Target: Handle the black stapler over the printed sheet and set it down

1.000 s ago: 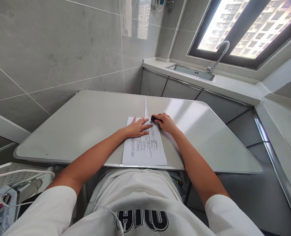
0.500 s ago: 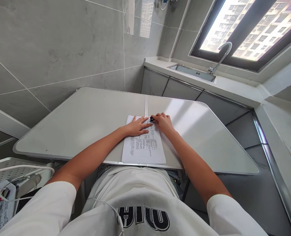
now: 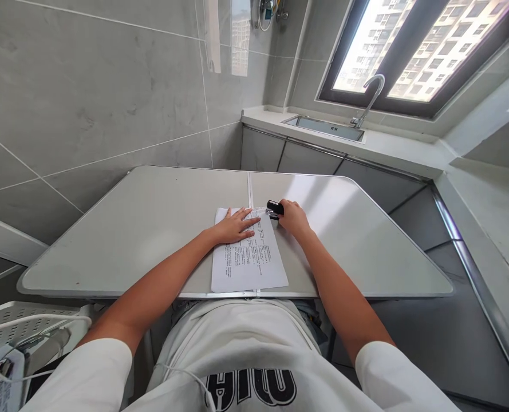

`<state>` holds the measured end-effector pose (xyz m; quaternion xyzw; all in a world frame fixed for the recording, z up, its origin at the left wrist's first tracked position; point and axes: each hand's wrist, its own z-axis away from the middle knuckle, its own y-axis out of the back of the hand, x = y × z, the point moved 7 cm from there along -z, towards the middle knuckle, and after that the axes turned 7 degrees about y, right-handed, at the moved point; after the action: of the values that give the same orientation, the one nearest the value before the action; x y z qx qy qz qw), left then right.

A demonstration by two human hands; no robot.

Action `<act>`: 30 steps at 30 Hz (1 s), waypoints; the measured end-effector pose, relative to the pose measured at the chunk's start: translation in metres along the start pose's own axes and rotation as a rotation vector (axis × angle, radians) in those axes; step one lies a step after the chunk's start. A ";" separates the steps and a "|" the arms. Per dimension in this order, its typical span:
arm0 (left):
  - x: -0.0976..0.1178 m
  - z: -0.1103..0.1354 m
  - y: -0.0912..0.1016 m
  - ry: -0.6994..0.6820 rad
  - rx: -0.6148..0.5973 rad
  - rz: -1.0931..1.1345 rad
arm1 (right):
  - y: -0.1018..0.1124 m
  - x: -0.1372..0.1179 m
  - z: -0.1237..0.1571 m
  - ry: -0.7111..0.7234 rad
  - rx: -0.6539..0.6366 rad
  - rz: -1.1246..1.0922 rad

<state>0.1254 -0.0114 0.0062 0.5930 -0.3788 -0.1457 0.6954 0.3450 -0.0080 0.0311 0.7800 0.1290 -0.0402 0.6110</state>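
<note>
1. Bench: we note a pale folding bench (image 3: 172,200) with rounded corners and a seam (image 3: 250,190) running through its middle.
2. Sheets: the printed paper (image 3: 254,269) lies flat across the seam, its near edge close to the bench's near edge. The print runs sideways to us; we cannot make out the words, nor count the sheets.
3. Left hand (image 3: 233,227): palm down on the upper part of the paper, fingers spread, grip wide and holding nothing. It covers some of the print.
4. Right hand (image 3: 295,218): grip closed round the rear of a black stapler (image 3: 275,207). We see the nose pointing left at the paper's far right corner; we cannot tell whether the corner sits between its jaws.
5. In the way: both forearms cross the bench's near edge, one on each side of the paper. The wearer's white shirt (image 3: 245,349), with black lettering and a white cord hanging over it, fills the near side.
6. Lower left: a white basket (image 3: 43,308) with a holed wall, partly hidden by the left sleeve. We find printed items in it, too cut off to name.
7. Beyond the bench: grey cupboards (image 3: 263,147) under a white counter (image 3: 402,151) with a sink (image 3: 325,128) and a curved tap (image 3: 372,97), below a dark-framed window (image 3: 366,51). A grey tiled wall (image 3: 108,86) stands at the left.
</note>
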 end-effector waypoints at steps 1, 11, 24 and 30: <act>-0.002 -0.001 -0.001 0.007 -0.008 -0.011 | 0.001 0.007 0.000 -0.043 0.008 0.009; -0.010 -0.003 0.014 0.064 0.131 0.154 | 0.017 0.000 0.004 -0.110 0.194 -0.119; -0.094 0.023 0.068 0.672 0.654 0.072 | -0.022 -0.166 0.042 0.170 -0.082 -0.324; -0.123 0.015 0.047 0.744 0.410 -0.076 | -0.020 -0.146 0.047 0.139 -0.077 -0.249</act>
<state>0.0211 0.0700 0.0067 0.7447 -0.1010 0.1309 0.6466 0.2037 -0.0715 0.0326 0.7348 0.2682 -0.0567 0.6204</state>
